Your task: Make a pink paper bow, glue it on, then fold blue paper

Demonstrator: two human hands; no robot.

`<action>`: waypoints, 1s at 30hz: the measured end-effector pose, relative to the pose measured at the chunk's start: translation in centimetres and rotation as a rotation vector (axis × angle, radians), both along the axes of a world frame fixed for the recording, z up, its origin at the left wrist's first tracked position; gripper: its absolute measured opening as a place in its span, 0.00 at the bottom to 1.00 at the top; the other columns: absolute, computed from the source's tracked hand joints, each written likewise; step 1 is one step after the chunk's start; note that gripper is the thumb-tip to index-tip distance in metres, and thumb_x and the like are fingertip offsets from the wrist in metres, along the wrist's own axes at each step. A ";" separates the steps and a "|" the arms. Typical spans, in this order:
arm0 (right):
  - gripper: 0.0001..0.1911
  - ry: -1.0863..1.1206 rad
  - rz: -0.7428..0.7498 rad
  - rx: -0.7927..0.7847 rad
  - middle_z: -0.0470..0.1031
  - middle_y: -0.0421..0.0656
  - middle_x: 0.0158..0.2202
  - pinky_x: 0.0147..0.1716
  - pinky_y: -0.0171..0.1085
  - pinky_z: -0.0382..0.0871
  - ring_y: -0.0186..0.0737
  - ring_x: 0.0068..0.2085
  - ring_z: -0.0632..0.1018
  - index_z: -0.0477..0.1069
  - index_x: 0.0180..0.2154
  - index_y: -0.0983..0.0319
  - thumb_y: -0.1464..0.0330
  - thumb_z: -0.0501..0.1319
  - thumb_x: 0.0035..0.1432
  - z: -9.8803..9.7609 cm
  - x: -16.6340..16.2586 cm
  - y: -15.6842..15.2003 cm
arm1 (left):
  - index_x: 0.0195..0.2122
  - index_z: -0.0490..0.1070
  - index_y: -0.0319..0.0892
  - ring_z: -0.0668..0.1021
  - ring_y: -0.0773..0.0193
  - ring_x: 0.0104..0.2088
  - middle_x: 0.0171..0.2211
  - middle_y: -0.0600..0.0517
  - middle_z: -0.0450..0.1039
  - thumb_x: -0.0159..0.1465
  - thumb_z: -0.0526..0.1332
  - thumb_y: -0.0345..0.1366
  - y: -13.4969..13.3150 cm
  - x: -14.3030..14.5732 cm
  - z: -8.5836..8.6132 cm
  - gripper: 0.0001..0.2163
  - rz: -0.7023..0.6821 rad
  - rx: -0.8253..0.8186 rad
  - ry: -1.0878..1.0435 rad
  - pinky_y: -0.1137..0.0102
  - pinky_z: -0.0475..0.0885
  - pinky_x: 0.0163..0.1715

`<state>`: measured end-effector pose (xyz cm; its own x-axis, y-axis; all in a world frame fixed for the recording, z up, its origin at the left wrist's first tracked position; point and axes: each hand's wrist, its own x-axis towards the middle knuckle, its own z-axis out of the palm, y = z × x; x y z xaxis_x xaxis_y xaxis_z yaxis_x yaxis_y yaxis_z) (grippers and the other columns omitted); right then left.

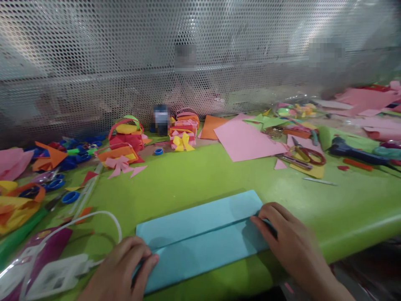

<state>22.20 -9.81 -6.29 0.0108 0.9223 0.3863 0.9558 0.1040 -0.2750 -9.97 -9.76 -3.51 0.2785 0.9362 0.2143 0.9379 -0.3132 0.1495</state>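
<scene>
A light blue sheet of paper point(200, 238) lies near the front edge of the green table, folded into a long strip. Its two long flaps meet at a seam along the middle. My left hand point(125, 267) is closed on the strip's left end, thumb and fingers pinching at the seam. At the opposite end, my right hand point(282, 234) pinches the paper in the same way, near the seam's right tip. The undersides of both ends are hidden by my fingers.
A white charger point(59, 276) with a cable is at the left front. Pink paper point(244, 138), paper baskets point(127, 140), scissors point(308, 154) and a dark blue glue gun point(360, 152) lie farther back. A perforated metal panel point(125, 50) stands behind the green table point(188, 179).
</scene>
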 end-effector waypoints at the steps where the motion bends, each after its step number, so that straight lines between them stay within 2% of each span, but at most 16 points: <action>1: 0.19 -0.005 -0.003 -0.001 0.70 0.40 0.27 0.21 0.35 0.59 0.35 0.22 0.72 0.61 0.26 0.58 0.58 0.44 0.65 0.0 0.0 0.0 | 0.24 0.70 0.47 0.77 0.64 0.28 0.27 0.55 0.74 0.60 0.53 0.49 0.1 -0.2 -0.1 0.15 -0.019 -0.005 0.009 0.72 0.72 0.27; 12: 0.21 -0.048 0.019 0.018 0.70 0.41 0.28 0.21 0.35 0.60 0.37 0.24 0.73 0.63 0.26 0.58 0.57 0.43 0.64 0.1 0.1 -0.1 | 0.27 0.71 0.47 0.77 0.63 0.31 0.30 0.56 0.74 0.62 0.53 0.46 -1.0 0.3 0.0 0.14 0.034 0.033 0.062 0.70 0.71 0.31; 14: 0.21 -0.038 0.037 0.017 0.71 0.41 0.28 0.21 0.35 0.61 0.37 0.24 0.73 0.64 0.26 0.59 0.57 0.43 0.64 0.1 0.2 -0.1 | 0.28 0.72 0.47 0.77 0.62 0.33 0.31 0.54 0.74 0.62 0.53 0.46 -1.3 0.6 0.2 0.13 0.037 0.093 0.090 0.68 0.71 0.33; 17: 0.21 -0.024 0.039 0.020 0.71 0.41 0.28 0.20 0.35 0.61 0.37 0.24 0.73 0.64 0.26 0.58 0.56 0.43 0.64 0.0 0.4 0.0 | 0.37 0.74 0.47 0.75 0.57 0.36 0.36 0.50 0.74 0.62 0.54 0.44 -1.3 1.0 0.5 0.12 0.032 0.251 0.155 0.63 0.69 0.37; 19: 0.20 -0.022 0.040 0.027 0.71 0.41 0.28 0.20 0.35 0.60 0.38 0.24 0.74 0.64 0.26 0.58 0.57 0.43 0.64 -0.1 0.4 0.0 | 0.44 0.73 0.49 0.74 0.60 0.35 0.38 0.51 0.73 0.62 0.54 0.37 -1.2 1.3 0.6 0.12 -0.079 0.262 0.185 0.66 0.69 0.36; 22: 0.19 -0.013 0.027 0.027 0.71 0.41 0.29 0.20 0.35 0.61 0.38 0.24 0.74 0.64 0.27 0.58 0.58 0.44 0.64 -0.1 0.3 0.0 | 0.50 0.69 0.55 0.74 0.66 0.34 0.38 0.54 0.73 0.58 0.50 0.23 -0.9 1.9 0.7 0.23 -0.328 0.117 0.186 0.74 0.69 0.32; 25: 0.15 0.015 -0.010 0.045 0.73 0.42 0.31 0.21 0.35 0.63 0.39 0.25 0.75 0.65 0.31 0.59 0.59 0.46 0.63 0.0 0.2 0.1 | 0.50 0.69 0.56 0.75 0.66 0.36 0.41 0.54 0.74 0.54 0.46 0.18 -1.0 2.3 0.7 0.29 -0.317 0.048 0.239 0.73 0.70 0.33; 28: 0.13 0.039 -0.031 0.053 0.72 0.44 0.33 0.23 0.36 0.65 0.40 0.27 0.75 0.65 0.35 0.60 0.61 0.47 0.63 0.1 0.0 0.2 | 0.51 0.69 0.53 0.76 0.63 0.36 0.43 0.52 0.75 0.59 0.49 0.25 -1.2 2.7 0.7 0.22 -0.318 0.087 0.325 0.71 0.71 0.32; 30: 0.14 0.051 -0.012 0.042 0.70 0.45 0.35 0.26 0.37 0.66 0.39 0.27 0.73 0.66 0.32 0.60 0.62 0.48 0.63 0.2 -0.1 0.2 | 0.54 0.67 0.49 0.77 0.60 0.35 0.43 0.48 0.75 0.62 0.52 0.41 -1.4 3.2 0.7 0.18 -0.339 0.141 0.380 0.69 0.71 0.28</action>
